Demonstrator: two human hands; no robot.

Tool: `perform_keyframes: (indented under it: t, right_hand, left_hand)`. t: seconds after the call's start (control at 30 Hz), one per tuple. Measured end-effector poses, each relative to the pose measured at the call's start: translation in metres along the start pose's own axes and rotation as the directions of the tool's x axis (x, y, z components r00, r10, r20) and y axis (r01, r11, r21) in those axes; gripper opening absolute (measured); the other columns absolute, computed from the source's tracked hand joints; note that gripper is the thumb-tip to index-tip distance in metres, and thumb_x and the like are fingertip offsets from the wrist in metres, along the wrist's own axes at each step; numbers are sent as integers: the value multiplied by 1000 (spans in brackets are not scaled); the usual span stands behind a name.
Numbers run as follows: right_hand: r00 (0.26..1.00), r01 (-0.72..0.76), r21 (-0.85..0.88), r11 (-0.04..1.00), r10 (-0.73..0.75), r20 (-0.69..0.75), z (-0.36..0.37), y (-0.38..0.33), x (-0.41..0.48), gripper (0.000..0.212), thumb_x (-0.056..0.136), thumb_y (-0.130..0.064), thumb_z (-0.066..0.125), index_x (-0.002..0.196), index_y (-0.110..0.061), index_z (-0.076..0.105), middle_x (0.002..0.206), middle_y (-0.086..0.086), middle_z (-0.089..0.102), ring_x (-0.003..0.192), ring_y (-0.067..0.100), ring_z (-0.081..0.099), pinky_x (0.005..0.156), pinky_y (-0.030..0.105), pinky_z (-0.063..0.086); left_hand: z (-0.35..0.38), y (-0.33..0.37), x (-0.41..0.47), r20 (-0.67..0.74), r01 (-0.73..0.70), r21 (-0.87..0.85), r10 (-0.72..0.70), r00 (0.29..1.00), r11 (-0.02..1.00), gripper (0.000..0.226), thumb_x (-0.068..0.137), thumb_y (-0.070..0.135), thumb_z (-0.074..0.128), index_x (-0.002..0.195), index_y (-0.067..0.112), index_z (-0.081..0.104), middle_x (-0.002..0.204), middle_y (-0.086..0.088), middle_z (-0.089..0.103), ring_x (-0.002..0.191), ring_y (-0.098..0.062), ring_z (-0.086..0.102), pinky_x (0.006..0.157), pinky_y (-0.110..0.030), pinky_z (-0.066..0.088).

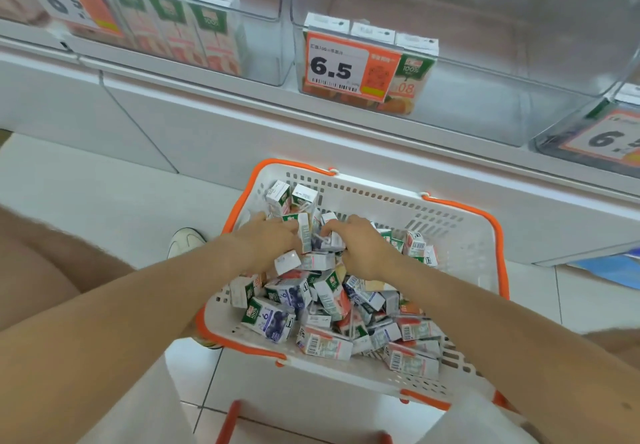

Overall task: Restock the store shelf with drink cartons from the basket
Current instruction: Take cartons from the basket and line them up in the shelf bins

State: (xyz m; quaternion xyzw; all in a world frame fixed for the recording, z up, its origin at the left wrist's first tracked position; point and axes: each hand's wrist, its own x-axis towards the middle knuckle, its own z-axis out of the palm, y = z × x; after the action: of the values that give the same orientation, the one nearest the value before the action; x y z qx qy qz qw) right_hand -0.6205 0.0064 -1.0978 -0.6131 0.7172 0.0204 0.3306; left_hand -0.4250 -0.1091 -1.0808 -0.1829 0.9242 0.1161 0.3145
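A white basket with an orange rim (460,236) stands on the floor, filled with several small drink cartons (332,298) lying in a jumble. Both my hands are down in the pile near the basket's far side. My left hand (268,241) has its fingers curled round a green-and-white carton (304,232). My right hand (360,246) grips a small carton (330,237) between curled fingers and thumb. Above the basket, a clear shelf bin (485,97) holds three orange juice cartons (414,66) at its left end behind a 6.5 price tag (343,69).
A second clear bin (263,45) at upper left holds a row of pink cartons (204,35). Another bin with a price tag (609,135) is at the far right. My white shoe (185,239) is left of the basket. An orange handle (228,423) shows at the bottom.
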Motion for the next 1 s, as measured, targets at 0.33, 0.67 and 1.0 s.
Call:
perform_keyframes:
  t: [0.33, 0.67, 1.0]
  right_hand:
    - [952, -41, 127, 991, 77, -295, -77, -4, -60, 47, 85, -45, 83, 125, -22, 74, 117, 4, 72, 109, 25, 67, 93, 40, 56]
    - [922, 141, 474, 869, 59, -382, -127, -39, -128, 14, 97, -40, 70, 97, -26, 72, 77, -7, 69, 60, 4, 60, 57, 26, 45]
    - [820, 217, 521, 826, 135, -556, -159, -53, -127, 46, 86, -61, 71, 116, -27, 73, 86, -3, 75, 75, 15, 70, 75, 43, 59]
  left_hand:
    - [-57, -13, -44, -14, 54, -947, -207, 978, 317, 71, 95, 49, 72, 154, 18, 47, 144, 9, 54, 128, -16, 61, 103, -29, 45]
    - [-107, 47, -79, -151, -165, -955, -76, 986, -246, 41, 110, 43, 46, 144, 24, 59, 141, -16, 65, 116, -34, 70, 102, -59, 55]
    - [-152, 55, -107, -468, -403, -879, -302, 831, 254, 20, 102, 31, 67, 121, 23, 67, 113, -1, 77, 105, -21, 74, 91, -41, 60]
